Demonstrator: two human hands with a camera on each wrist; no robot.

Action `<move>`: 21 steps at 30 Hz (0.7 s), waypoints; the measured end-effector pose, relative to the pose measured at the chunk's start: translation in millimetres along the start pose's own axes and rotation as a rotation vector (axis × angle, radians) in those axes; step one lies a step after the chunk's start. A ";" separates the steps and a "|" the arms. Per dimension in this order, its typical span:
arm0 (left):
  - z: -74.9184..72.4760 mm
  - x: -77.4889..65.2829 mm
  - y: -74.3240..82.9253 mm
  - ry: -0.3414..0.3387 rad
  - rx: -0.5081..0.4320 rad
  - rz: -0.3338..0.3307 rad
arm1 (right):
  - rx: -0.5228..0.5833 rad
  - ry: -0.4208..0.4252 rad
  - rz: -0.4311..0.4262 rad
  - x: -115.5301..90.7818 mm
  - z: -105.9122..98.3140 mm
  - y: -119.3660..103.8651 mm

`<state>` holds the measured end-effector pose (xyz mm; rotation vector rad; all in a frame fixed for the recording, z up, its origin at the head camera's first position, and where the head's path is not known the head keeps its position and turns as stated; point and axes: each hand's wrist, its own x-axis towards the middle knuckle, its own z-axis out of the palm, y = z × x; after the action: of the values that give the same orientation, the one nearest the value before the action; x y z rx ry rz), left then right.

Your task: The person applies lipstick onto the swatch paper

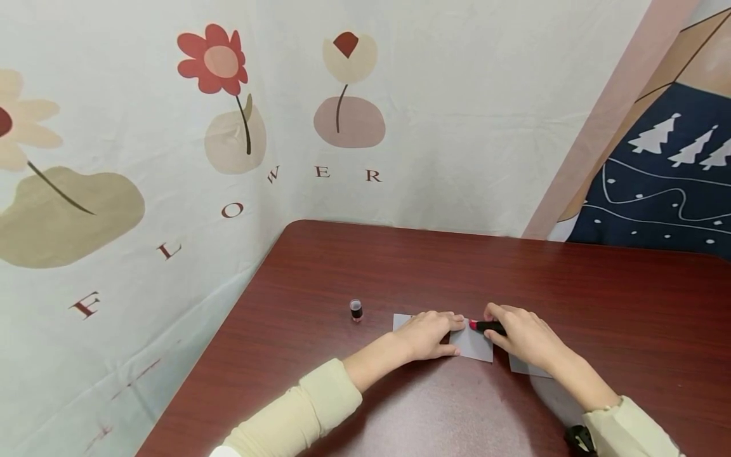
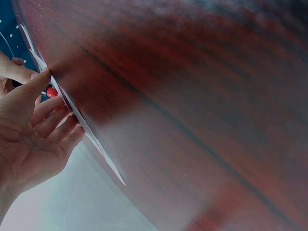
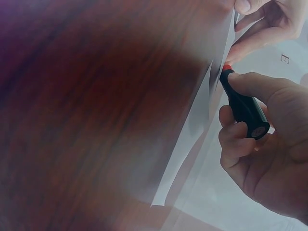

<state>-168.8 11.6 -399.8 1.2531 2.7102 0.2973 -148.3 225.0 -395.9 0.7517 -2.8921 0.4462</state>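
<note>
My left hand (image 1: pixel 429 335) lies flat on a white sheet of paper (image 1: pixel 474 344), fingers stretched out and pressing it to the table. My right hand (image 1: pixel 526 339) grips a short black tube with a red tip (image 1: pixel 490 327). The red end points left, at the upper part of the sheet near my left fingertips; whether it touches the paper I cannot tell. In the right wrist view, thumb and curled fingers wrap the black tube (image 3: pixel 246 108). Another sheet (image 1: pixel 400 320) shows beside the left hand, and one more (image 1: pixel 522 367) lies partly under the right hand.
A small capsule-like piece (image 1: pixel 356 311), clear, black and pinkish, stands on the reddish-brown table (image 1: pixel 342 266) left of the papers. A pale curtain (image 1: pixel 457 127) with flower prints hangs along the table's back and left edges.
</note>
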 end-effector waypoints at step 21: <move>1.1 -0.7 1.6 0.006 0.007 0.001 | 0.014 -0.004 0.011 -2.7 -0.4 -1.6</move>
<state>-166.9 12.2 -400.5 1.2573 2.7181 0.2916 -145.1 225.0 -395.6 0.7404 -2.9014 0.4676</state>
